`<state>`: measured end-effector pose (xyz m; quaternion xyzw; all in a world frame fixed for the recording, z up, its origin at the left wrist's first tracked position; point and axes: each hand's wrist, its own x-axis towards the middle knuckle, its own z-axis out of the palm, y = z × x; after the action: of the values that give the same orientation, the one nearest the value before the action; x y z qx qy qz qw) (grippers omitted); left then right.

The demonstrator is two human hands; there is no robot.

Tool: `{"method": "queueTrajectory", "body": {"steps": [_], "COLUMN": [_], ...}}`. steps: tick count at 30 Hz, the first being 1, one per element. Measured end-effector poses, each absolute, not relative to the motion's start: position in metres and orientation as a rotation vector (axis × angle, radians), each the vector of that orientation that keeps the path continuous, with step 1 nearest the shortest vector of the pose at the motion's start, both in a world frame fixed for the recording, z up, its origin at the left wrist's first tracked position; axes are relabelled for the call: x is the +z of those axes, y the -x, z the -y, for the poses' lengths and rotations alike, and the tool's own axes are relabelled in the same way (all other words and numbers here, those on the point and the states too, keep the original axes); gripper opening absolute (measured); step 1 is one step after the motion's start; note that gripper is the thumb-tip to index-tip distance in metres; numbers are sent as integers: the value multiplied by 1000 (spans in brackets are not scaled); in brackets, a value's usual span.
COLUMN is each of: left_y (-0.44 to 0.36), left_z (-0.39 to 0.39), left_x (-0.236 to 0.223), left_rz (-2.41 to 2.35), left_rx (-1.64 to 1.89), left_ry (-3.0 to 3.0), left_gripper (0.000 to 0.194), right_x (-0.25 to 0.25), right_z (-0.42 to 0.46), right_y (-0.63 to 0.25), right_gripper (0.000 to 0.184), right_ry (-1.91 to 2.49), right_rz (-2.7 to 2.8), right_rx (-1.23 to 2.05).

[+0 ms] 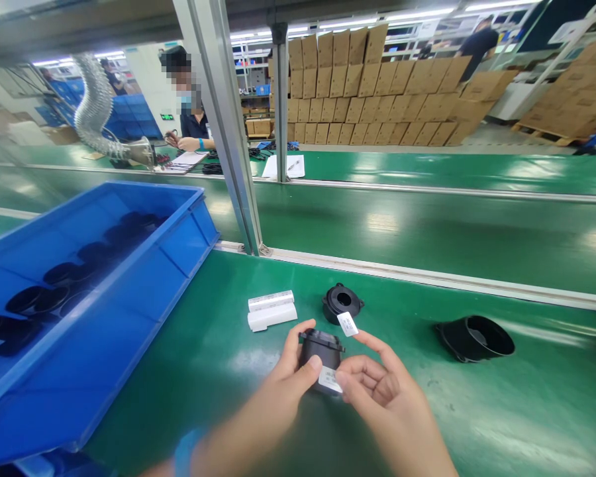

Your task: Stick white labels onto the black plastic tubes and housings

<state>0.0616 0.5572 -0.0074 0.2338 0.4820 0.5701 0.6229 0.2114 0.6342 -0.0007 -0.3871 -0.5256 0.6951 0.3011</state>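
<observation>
My left hand grips a black plastic housing between thumb and fingers, just above the green bench. A white printed label lies against the housing's lower side, my left thumb close to its edge. The thumb of my right hand presses that label's right end, with the other fingers curled behind. A second white label clings to the tip of my outstretched right index finger. Just beyond it, a round black part with a central hole rests on the bench.
Two white strips or rolls lie left of the round part. At right sits an open black ring-shaped housing. A blue bin with several black parts stands left. Beyond a metal post, a person works across the green line.
</observation>
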Motion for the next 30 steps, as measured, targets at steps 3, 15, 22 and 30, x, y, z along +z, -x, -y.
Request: {"method": "queueTrajectory", "body": {"steps": [3,15,22,30], "left_y": [-61,-61,-62,-62], "left_z": [-557,-558,-557,-557], "left_x": [-7,-5,0,-4], "left_rz": [-1112,-1113,-1196,-1155], "left_rx": [1302,1297,1275,1303], "left_ry": [-549,-536,-656,-561], "left_gripper": [60,66,68,63], "right_x": [-1,-3,-3,-4], "right_z": [-634,-634,-633,-633], "right_y": [-211,-211,-210,-211], "right_gripper": [64,62,61,60], "right_ry": [1032,1018,1016,1017], "right_rz": [1386,1421,1441,1437], "right_rx": [1836,1815,1809,1809]}}
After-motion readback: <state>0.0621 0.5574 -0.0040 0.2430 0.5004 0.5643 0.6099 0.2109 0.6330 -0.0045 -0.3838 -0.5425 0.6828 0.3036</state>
